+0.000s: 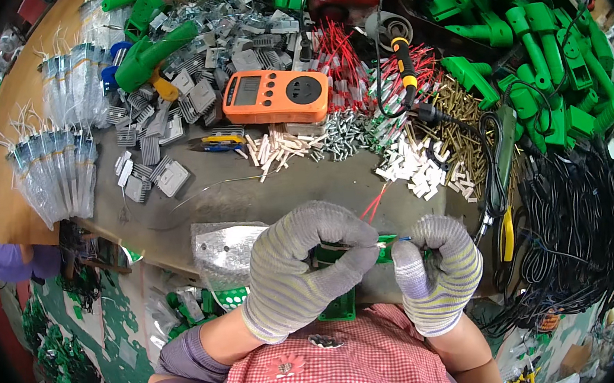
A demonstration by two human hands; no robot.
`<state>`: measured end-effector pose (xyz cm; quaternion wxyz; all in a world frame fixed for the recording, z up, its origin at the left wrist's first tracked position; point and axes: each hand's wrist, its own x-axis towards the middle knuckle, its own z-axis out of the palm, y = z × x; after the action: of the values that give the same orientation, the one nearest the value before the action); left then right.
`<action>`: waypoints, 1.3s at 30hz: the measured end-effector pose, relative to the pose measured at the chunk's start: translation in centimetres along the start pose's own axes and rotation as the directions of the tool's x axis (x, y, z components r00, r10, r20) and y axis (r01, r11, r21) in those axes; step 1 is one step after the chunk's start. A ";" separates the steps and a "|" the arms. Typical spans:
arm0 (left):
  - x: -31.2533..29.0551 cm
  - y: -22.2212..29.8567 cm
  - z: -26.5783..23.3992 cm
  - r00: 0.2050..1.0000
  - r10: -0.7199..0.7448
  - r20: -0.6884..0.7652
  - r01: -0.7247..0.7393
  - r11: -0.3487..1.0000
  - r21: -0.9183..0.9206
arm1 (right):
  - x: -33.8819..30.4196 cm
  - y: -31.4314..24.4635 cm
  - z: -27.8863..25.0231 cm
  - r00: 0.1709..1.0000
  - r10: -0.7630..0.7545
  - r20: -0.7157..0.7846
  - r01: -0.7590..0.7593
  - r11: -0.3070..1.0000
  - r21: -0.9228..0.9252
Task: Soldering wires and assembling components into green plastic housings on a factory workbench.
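Observation:
Both my hands wear grey striped knit gloves and meet over the front of the bench. My left hand (pixel 307 266) is closed in a pinch, with a small pale wire end at its fingertips. Close to it, my right hand (pixel 441 271) pinches a thin wire with a blue end (pixel 403 239). Below and between them is a green plastic housing (pixel 340 306), partly hidden by the left hand. A pair of thin red leads (pixel 375 203) sticks up just beyond the fingertips. Left of my left hand lies a shiny metal plate (pixel 223 249).
An orange meter (pixel 276 96) stands mid-bench, behind piles of white sleeves (pixel 413 169), screws (pixel 346 135) and brass pins (pixel 457 120). A soldering iron (pixel 403 62) rests in its holder. Green housings (pixel 554 53) and black cords (pixel 571 216) crowd the right; bagged parts (pixel 58 173) lie left.

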<state>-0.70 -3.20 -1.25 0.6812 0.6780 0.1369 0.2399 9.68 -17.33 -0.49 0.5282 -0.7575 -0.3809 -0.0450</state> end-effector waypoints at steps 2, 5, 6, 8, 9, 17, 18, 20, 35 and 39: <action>0.4 0.0 -0.5 0.992 0.124 0.017 -0.125 0.980 0.154 | 0.3 0.1 0.2 0.992 -0.121 0.019 0.123 0.989 -0.077; 1.0 0.4 -1.4 0.939 0.326 0.106 -0.342 0.873 0.348 | -0.1 0.4 0.7 0.990 -0.137 0.026 0.139 0.979 -0.146; 0.8 0.3 -1.6 0.945 0.307 0.111 -0.324 0.852 0.411 | -0.2 0.4 1.2 0.991 -0.131 -0.019 0.128 0.983 -0.128; 0.7 0.5 -1.9 0.931 0.350 0.108 -0.360 0.825 0.435 | -0.1 0.5 1.4 0.976 -0.217 -0.009 0.213 0.965 -0.150; 0.8 0.5 -2.1 0.914 0.386 0.127 -0.400 0.798 0.450 | -0.2 0.6 1.3 0.971 -0.237 0.019 0.238 0.963 -0.127; 0.8 -3.1 0.0 0.844 0.513 0.159 -0.526 0.728 0.440 | -1.3 4.0 -1.9 0.966 0.059 0.252 -0.045 0.997 -0.062; 0.7 -3.1 -0.1 0.847 0.508 0.155 -0.520 0.736 0.434 | -1.3 1.8 -1.7 0.972 0.057 0.229 -0.045 0.997 -0.058; 1.0 -2.4 -0.9 0.814 0.559 0.158 -0.567 0.706 0.424 | -1.5 0.5 -1.3 0.980 0.089 0.179 -0.071 0.992 -0.102; 0.3 -3.0 -0.9 0.814 0.560 0.154 -0.576 0.742 0.344 | -0.1 -0.6 -1.8 0.857 0.180 0.483 -0.278 0.950 0.141; -0.5 -2.9 0.5 0.900 0.374 0.223 -0.433 0.821 0.373 | -1.1 1.2 -1.2 0.915 0.066 0.399 -0.167 0.960 0.224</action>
<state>-0.50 -3.81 -4.12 0.4635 0.8350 -0.0104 0.2962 10.00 -19.09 -1.40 0.5363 -0.6993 -0.4343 0.1865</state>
